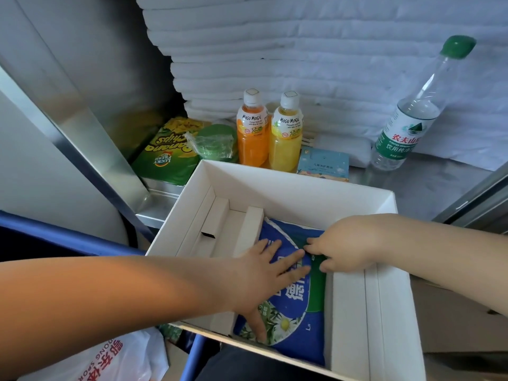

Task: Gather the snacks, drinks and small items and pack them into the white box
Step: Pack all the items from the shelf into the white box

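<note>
Two hands: left hand (264,268) flat on blue pack (291,306), right hand (349,243) pinching its green edge, probably seating it snug
White box (288,188): dividers (253,229) hugging pack, no sliding

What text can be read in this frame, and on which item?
"MOGU MOGU": orange drink bottle and yellow drink bottle.
"Banana Chips", "LUCKY FRESH": green snack bag, upside down.
"农夫山", "饮用纯净": water bottle, partly visible.
"ONG SPOR": plastic bag, cut off.
Too small or covered: blue pack, small blue box.
</note>
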Demonstrator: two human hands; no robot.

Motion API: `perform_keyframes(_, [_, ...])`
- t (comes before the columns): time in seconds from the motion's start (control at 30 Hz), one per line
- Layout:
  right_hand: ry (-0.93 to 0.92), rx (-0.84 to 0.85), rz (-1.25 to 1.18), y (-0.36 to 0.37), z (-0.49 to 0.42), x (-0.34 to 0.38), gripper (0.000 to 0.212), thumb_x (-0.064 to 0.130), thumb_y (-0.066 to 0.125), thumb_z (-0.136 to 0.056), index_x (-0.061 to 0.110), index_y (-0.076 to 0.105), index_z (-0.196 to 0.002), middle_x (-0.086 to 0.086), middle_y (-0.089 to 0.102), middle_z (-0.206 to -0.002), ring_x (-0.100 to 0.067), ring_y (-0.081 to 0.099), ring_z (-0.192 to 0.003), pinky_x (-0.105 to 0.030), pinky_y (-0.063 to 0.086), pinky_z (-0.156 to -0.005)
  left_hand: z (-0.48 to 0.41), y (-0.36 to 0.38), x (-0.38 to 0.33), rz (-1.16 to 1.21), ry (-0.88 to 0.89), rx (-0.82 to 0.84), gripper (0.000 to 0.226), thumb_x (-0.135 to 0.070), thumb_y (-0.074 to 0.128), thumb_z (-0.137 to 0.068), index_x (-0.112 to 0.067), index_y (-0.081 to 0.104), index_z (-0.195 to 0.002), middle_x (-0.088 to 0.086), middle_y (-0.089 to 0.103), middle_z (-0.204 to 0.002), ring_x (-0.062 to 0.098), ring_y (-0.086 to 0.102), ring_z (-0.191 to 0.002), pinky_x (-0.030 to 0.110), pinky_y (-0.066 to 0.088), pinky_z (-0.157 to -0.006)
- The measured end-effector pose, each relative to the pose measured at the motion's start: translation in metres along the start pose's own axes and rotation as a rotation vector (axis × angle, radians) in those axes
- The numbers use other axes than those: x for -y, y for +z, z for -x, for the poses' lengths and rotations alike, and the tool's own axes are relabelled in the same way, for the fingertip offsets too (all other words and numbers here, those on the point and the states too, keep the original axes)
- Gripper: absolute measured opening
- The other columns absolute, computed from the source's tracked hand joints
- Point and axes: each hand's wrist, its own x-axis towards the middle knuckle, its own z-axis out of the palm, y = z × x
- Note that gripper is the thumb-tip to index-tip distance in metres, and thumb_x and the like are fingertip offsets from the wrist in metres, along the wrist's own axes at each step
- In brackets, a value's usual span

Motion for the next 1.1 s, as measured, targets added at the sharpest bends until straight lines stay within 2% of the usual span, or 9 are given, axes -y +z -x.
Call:
perform_keyframes(0.1, [0.004, 0.01, 0.007, -0.001, -0.003, 0.0, 0.046, 0.038, 0.03, -0.101, 0.019, 0.035, -0.142, -0.004, 0.041, -0.145, -0.024, 0.05, -0.117, -0.035, 0.042, -0.092, -0.006, -0.003, 0.011, 0.129, -0.038, 0.022, 0.134, -0.071, 0.067, -0.063, -0.025, -0.032, -0.14, 0.005, -0.034, -0.149, 0.036, -0.019, -0.14, 0.046, -0.007, -0.113])
perform_keyframes(0.23, [0.018, 0.025, 0.048, 0.0, -0.006, -0.001, 0.04, 0.033, 0.03, -0.102, 0.014, 0.047, -0.133, -0.005, 0.053, -0.131, -0.023, 0.055, -0.109, -0.034, 0.045, -0.09, -0.013, -0.011, 0.021, 0.08, -0.115, 0.029, 0.133, -0.075, 0.063, -0.064, -0.015, -0.024, -0.145, 0.008, -0.024, -0.154, 0.032, -0.017, -0.142, 0.041, -0.014, -0.112])
perform_keyframes(0.37, [0.026, 0.022, 0.046, 0.0, -0.008, -0.002, 0.04, 0.033, 0.03, -0.102, 0.013, 0.05, -0.131, -0.005, 0.054, -0.131, -0.023, 0.055, -0.109, -0.036, 0.046, -0.092, -0.015, -0.012, 0.01, -0.001, -0.154, 0.064, 0.136, -0.074, 0.064, -0.063, -0.011, -0.025, -0.144, 0.013, -0.025, -0.153, 0.037, -0.018, -0.14, 0.046, -0.017, -0.109])
perform_keyframes(0.57, [-0.015, 0.009, 0.001, -0.002, -0.005, -0.006, 0.041, 0.034, 0.031, -0.101, 0.018, 0.048, -0.135, -0.002, 0.051, -0.137, -0.022, 0.052, -0.115, -0.036, 0.044, -0.097, -0.006, -0.006, 0.01, 0.048, -0.045, 0.013, 0.131, -0.07, 0.064, -0.068, -0.015, -0.028, -0.143, 0.017, -0.027, -0.151, 0.036, -0.02, -0.14, 0.047, -0.007, -0.116])
perform_keyframes(0.67, [-0.047, -0.034, -0.009, -0.002, -0.004, -0.008, 0.038, 0.032, 0.035, -0.1, 0.018, 0.056, -0.128, -0.002, 0.057, -0.128, -0.021, 0.055, -0.108, -0.032, 0.045, -0.091, -0.004, -0.002, 0.006, 0.081, -0.019, 0.031, 0.132, -0.067, 0.067, -0.068, -0.015, -0.03, -0.141, 0.016, -0.029, -0.151, 0.035, -0.02, -0.14, 0.044, -0.007, -0.114])
perform_keyframes(0.83, [-0.094, -0.022, 0.086, 0.006, 0.0, -0.006, 0.039, 0.036, 0.039, -0.097, 0.019, 0.053, -0.129, -0.004, 0.053, -0.134, -0.023, 0.057, -0.104, -0.029, 0.044, -0.077, -0.004, 0.001, 0.002, 0.104, -0.026, 0.032, 0.137, -0.064, 0.071, -0.066, -0.015, -0.034, -0.138, 0.016, -0.036, -0.147, 0.035, -0.025, -0.138, 0.045, -0.008, -0.113])
perform_keyframes(0.93, [-0.089, -0.008, 0.054, 0.01, -0.001, -0.004, 0.042, 0.04, 0.038, -0.097, 0.015, 0.052, -0.128, -0.006, 0.054, -0.13, -0.023, 0.057, -0.102, -0.03, 0.046, -0.078, -0.006, 0.0, 0.0, 0.087, -0.047, 0.052, 0.14, -0.063, 0.073, -0.063, -0.015, -0.035, -0.138, 0.015, -0.037, -0.146, 0.035, -0.025, -0.138, 0.046, -0.008, -0.113])
perform_keyframes(1.03, [-0.102, -0.101, -0.048, 0.003, 0.003, -0.007, 0.041, 0.037, 0.038, -0.098, 0.02, 0.046, -0.135, -0.002, 0.05, -0.135, -0.02, 0.053, -0.111, -0.034, 0.047, -0.09, -0.003, -0.005, 0.005, 0.057, -0.046, 0.041, 0.133, -0.065, 0.07, -0.067, -0.017, -0.028, -0.142, 0.013, -0.029, -0.151, 0.033, -0.019, -0.141, 0.047, -0.007, -0.114])
perform_keyframes(1.1, [-0.12, -0.289, -0.055, -0.004, 0.009, -0.011, 0.04, 0.034, 0.037, -0.099, 0.023, 0.044, -0.136, 0.001, 0.045, -0.138, -0.019, 0.049, -0.119, -0.036, 0.045, -0.095, 0.003, -0.012, 0.013, -0.008, -0.067, -0.03, 0.116, -0.068, 0.059, -0.074, -0.019, -0.016, -0.147, 0.011, -0.019, -0.155, 0.031, -0.012, -0.143, 0.05, -0.007, -0.113])
